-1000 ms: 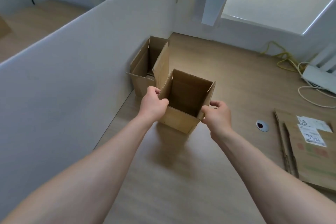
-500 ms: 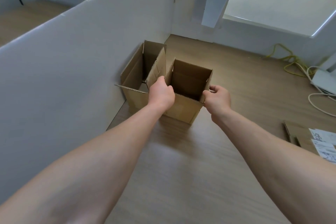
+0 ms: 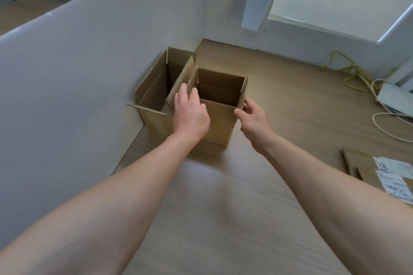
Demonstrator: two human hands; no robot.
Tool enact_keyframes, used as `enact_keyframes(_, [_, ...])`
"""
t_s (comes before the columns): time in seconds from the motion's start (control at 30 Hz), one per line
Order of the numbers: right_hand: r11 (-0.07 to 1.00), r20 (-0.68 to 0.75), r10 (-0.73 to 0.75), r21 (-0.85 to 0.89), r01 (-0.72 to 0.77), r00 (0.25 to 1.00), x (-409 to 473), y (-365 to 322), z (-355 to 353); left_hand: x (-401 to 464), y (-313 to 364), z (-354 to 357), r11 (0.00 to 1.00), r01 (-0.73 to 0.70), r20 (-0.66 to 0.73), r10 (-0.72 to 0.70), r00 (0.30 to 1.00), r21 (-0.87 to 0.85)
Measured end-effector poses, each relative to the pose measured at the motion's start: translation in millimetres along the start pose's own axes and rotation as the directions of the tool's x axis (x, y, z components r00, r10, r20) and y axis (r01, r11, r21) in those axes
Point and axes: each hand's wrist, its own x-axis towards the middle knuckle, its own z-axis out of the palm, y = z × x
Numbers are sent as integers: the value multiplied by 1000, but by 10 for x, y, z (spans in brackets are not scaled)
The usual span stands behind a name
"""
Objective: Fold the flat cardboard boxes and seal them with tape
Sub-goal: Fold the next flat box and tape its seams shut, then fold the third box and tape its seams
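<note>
I see my left hand [image 3: 191, 114] with fingers nearly straight, resting on the near-left corner of the open cardboard box [image 3: 220, 118], while my right hand [image 3: 253, 121] loosely pinches its near-right corner. The box stands on the wooden table [image 3: 223, 207], touching a second open box [image 3: 156, 96] against the white partition [image 3: 78, 62]. Bare tabletop lies to the right, flat cardboard [image 3: 380, 172] near the right edge.

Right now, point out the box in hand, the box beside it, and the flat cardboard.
held box [image 3: 220, 124], head view, near wall.
second box [image 3: 154, 89], head view, inner left wall.
flat cardboard [image 3: 359, 163], head view, bare top face.
</note>
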Motion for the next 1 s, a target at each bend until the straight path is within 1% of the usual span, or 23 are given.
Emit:
enact_keyframes(0.03, [1000,-7,-15,-26,15,1000,-32,12,-18,-47,7,5,998,-18,-9,19,1000,68])
enact_keyframes(0.1, [991,-24,-27,-134,24,999,-106,38,-66,-150,38,14,978,-50,-19,54,998,204])
enact_keyframes(0.2, [938,-59,13,-344,-32,998,-265,80,-184,-319,121,33,931,-124,-7,134,991,342])
enact_keyframes(0.27, [879,-43,-30,-477,6,999,-409,126,-317,-441,195,67,898,-207,26,214,977,389])
enact_keyframes(0.33, [798,-1,-60,-601,47,998,-553,191,-500,-584,306,132,870,-290,77,283,956,399])
enact_keyframes(0.43, [703,14,-42,-710,39,999,-782,350,-861,-832,540,281,839,-370,148,339,929,399])
enact_keyframes(0.5, [679,-7,-16,-734,6,1000,-953,510,-1155,-1023,730,416,819,-416,187,371,909,396])
enact_keyframes(0.63, [664,-70,26,-745,-70,997,-1333,963,-1895,-1439,1186,802,787,-502,276,424,863,359])
enact_keyframes(0.73, [651,-125,60,-747,-134,990,-1604,1335,-2526,-1787,1585,1177,802,-522,343,422,839,290])
enact_keyframes(0.87, [629,-185,101,-750,-206,978,-1907,1797,-3411,-2323,2155,1756,782,-575,446,437,781,242])
enact_keyframes(1.0, [637,-257,149,-714,-291,955,-2143,2170,-4233,-2778,2625,2291,798,-574,510,421,750,184])
